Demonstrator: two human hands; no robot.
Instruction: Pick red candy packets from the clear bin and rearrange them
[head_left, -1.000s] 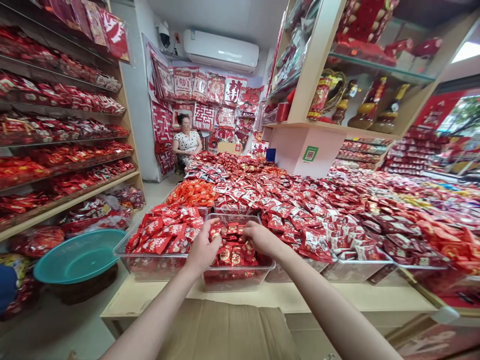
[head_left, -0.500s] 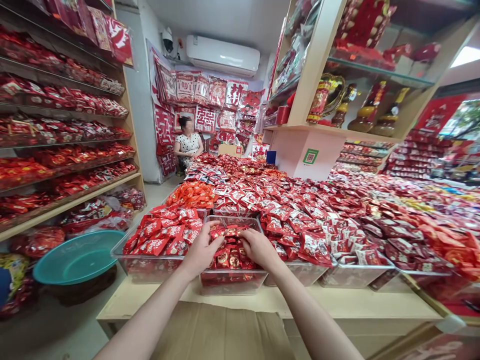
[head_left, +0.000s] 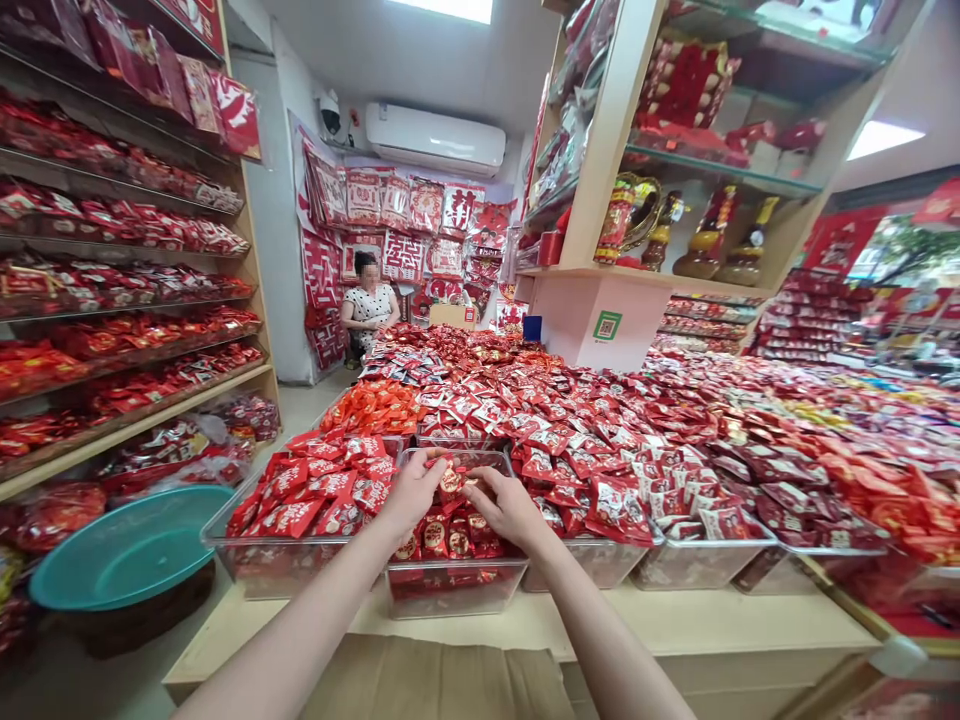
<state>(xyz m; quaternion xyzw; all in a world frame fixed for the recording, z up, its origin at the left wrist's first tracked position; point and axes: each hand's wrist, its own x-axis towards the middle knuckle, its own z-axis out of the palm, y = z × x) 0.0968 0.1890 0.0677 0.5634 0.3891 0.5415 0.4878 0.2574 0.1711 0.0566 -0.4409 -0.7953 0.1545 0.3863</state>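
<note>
A clear plastic bin (head_left: 456, 590) at the front of the counter holds small red packets in rows. Above its back half, my left hand (head_left: 414, 490) and my right hand (head_left: 501, 502) face each other. Between their fingertips is a red packet (head_left: 451, 478) with a pale round print, pinched from both sides. Other red packets (head_left: 459, 538) stand upright in the bin just below the fingers. The fingers hide part of the back of the bin.
Another bin (head_left: 259, 565) of red packets adjoins on the left. More filled bins (head_left: 697, 562) line the right. A teal basin (head_left: 131, 545) sits at lower left, cardboard (head_left: 442, 680) in front. A seated person (head_left: 369, 305) is at the back.
The packet between my fingers now shows its printed face upright. Both hands have closed in on it above the bin. The camera view has tilted up slightly and shifted.
</note>
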